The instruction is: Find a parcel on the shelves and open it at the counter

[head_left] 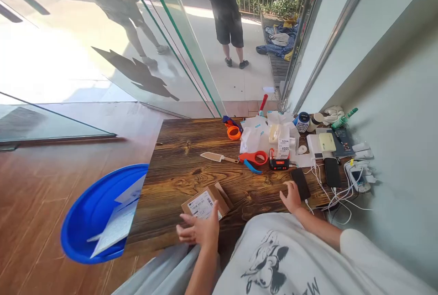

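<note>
On the wooden table (178, 158) lies a small cardboard box (205, 203) with a white shipping label facing up. My left hand (200, 227) hovers by the near edge of this box, fingers spread, holding nothing. Over to the right, my right hand (292, 197) is beside a black phone (300, 183) with a cable plugged in. Its fingers are apart and nothing is in them. Farther back are a knife (219, 157) with a wooden handle, red-handled scissors (253, 157) and a blue curved piece (252, 166).
A blue tub (80, 222) with white sheets stands on the floor at left. Toward the right wall are a roll of number labels (283, 149), a second phone (331, 173), tangled white cables (338, 198) and a power strip (359, 178). Behind the glass door (191, 49) stands a person (226, 7).
</note>
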{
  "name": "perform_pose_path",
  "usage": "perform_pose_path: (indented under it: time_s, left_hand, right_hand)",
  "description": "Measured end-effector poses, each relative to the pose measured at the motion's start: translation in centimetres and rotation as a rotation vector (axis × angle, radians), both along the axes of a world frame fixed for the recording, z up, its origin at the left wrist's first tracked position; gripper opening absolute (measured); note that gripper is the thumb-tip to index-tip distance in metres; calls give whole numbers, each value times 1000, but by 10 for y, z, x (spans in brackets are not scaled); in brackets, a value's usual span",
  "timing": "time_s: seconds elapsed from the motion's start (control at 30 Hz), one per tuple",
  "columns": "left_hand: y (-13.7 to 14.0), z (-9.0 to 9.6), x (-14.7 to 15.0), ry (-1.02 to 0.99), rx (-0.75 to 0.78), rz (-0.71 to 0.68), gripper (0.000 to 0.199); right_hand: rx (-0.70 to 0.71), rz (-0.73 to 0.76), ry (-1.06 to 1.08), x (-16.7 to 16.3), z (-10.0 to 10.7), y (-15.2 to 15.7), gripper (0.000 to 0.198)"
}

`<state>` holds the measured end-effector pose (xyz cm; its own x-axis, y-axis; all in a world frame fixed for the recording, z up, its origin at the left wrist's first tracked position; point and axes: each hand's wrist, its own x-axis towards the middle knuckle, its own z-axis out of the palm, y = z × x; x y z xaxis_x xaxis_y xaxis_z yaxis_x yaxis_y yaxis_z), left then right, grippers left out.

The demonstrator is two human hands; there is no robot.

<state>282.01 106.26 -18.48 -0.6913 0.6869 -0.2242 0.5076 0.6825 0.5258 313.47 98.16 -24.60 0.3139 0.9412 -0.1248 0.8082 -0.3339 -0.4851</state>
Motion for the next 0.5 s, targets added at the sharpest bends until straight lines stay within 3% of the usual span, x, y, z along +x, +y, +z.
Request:
perform_pose_path:
  time_s: [0.13, 0.27, 0.5]
  left_hand:
    - [-24, 3, 14, 75, 261, -189, 89]
    - [-37, 4, 58, 27, 301, -275, 77]
    - [-37, 7, 135, -72, 341, -511, 64]
  right_hand:
    - [70, -278, -103, 78, 0, -39, 55]
    - [111, -282, -95, 109, -12, -52, 78]
    - [144, -342, -74, 132, -25, -24, 61]
